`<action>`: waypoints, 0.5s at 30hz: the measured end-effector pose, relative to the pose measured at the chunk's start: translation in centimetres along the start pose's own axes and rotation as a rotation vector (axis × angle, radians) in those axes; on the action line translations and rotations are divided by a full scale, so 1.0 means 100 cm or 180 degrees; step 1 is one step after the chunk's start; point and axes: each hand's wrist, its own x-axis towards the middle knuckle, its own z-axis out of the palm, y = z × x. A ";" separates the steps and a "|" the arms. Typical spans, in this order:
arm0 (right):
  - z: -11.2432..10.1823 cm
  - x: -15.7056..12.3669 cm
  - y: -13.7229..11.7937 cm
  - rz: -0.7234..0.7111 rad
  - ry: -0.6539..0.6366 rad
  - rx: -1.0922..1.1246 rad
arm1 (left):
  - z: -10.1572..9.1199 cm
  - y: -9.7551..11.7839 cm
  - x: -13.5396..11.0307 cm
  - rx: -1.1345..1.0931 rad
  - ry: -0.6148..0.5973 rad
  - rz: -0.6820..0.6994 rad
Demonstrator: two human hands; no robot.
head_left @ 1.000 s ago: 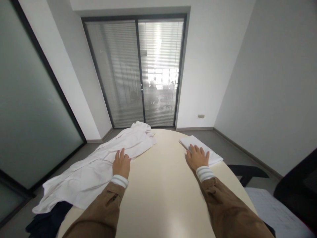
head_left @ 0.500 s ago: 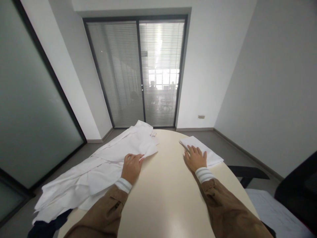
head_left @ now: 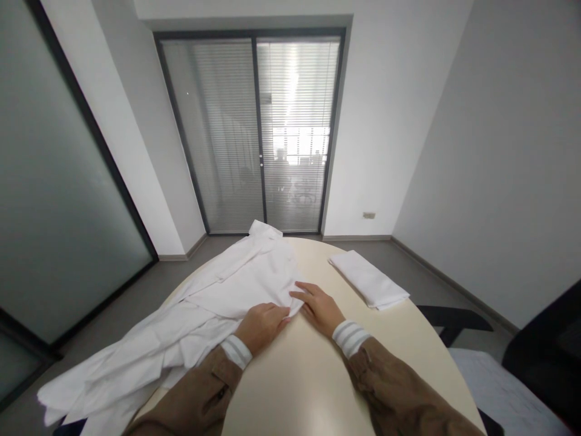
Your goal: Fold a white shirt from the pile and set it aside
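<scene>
A long white shirt (head_left: 245, 272) lies loosely spread over the left side of the table, its lower end hanging past the edge in folds. The front right corner of this shirt is pinched in my left hand (head_left: 263, 324), thumb and fingers closed on the cloth. Just to the right, my right hand (head_left: 318, 306) touches the same corner. Its fingers reach out over the cloth and are somewhat apart, while its thumb is hidden. A neatly folded white cloth (head_left: 370, 280) rests by itself near the table's right edge.
The table (head_left: 313, 375) is pale with a rounded far edge. A black chair armrest (head_left: 454, 316) and a chair seat with light fabric on it (head_left: 503, 387) stand at the right. Beyond the table is a glass door with blinds (head_left: 254, 139).
My right hand has left the folded cloth and moved left to the shirt's corner. My left hand has drawn that corner rightward and nearer, and the shirt has shifted with it.
</scene>
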 end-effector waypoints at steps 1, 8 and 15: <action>0.002 0.001 0.001 0.0096 0.0098 0.0184 | -0.002 0.003 0.001 0.0080 -0.0022 -0.0064; 0.009 0.004 0.007 0.0386 0.0588 0.1268 | -0.026 -0.003 -0.002 0.1167 0.0373 -0.1305; 0.009 0.002 -0.003 0.0228 0.0265 0.1544 | -0.046 -0.039 -0.013 0.1748 0.0444 -0.2449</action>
